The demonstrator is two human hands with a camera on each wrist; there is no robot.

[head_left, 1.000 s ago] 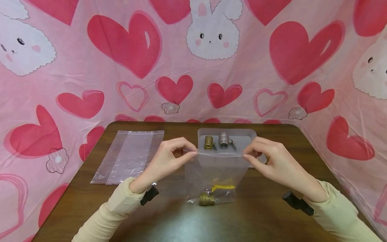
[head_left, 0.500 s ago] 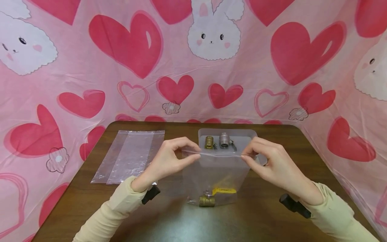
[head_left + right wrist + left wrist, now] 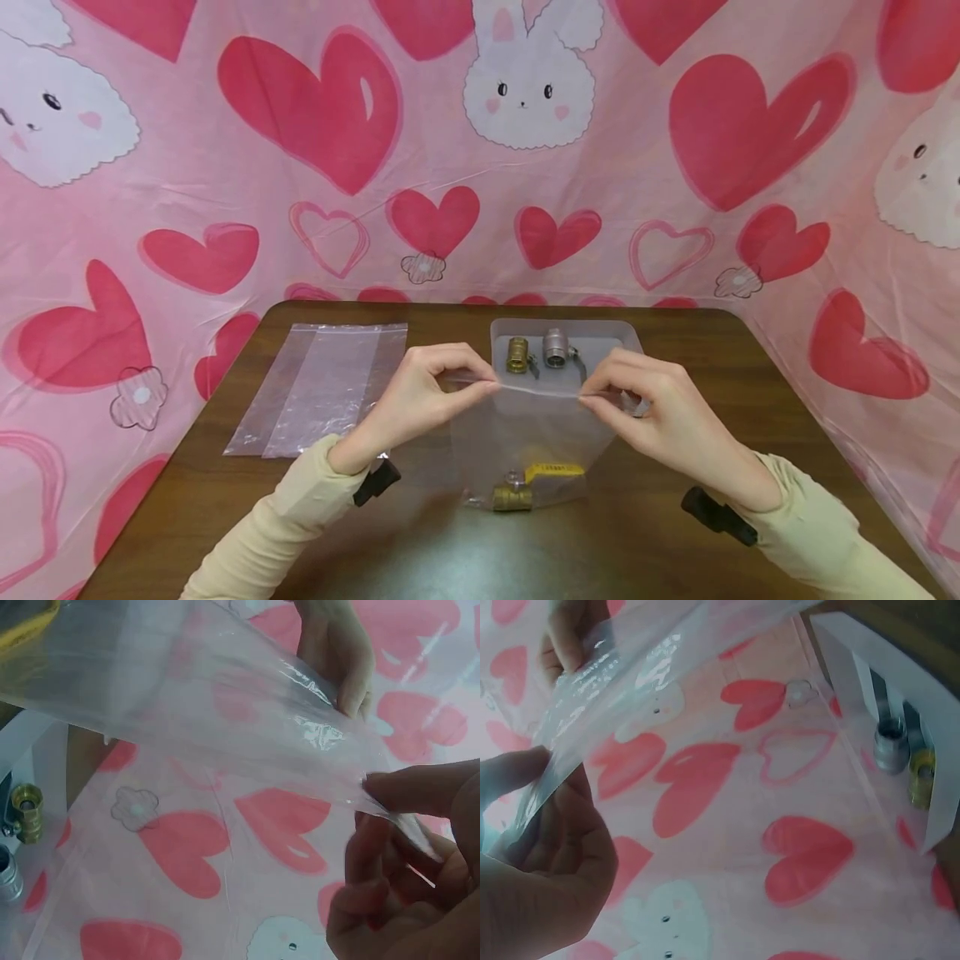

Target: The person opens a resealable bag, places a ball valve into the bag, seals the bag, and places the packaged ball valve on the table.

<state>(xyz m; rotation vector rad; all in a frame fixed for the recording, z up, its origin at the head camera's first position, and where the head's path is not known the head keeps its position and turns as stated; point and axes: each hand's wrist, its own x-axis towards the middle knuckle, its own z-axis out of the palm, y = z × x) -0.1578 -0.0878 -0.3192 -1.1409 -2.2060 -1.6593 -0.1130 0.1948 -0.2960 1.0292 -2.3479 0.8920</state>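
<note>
A clear zip bag (image 3: 517, 433) hangs between my two hands, its top edge level with the fingertips. Inside, at the bottom, lies a brass ball valve (image 3: 513, 497) with a yellow lever handle (image 3: 555, 470). My left hand (image 3: 431, 387) pinches the top edge between thumb and fingers on the left side. On the right side of the same edge, my right hand (image 3: 656, 400) pinches it likewise. The right wrist view shows the bag film (image 3: 247, 705) stretched between both hands, with a corner sticking out past the right thumb.
Behind the bag stands a translucent plastic bin (image 3: 498, 329) holding a brass valve (image 3: 517, 354) and a silver valve (image 3: 555, 347). Flat clear zip bags (image 3: 322, 387) lie overlapping on the left of the brown wooden table (image 3: 420, 550). A pink heart-patterned cloth (image 3: 480, 233) hangs around the table.
My right hand has slid left along the bag's top edge, closer to my left hand. The left hand has shifted slightly right. The valve stays at the bag's bottom.
</note>
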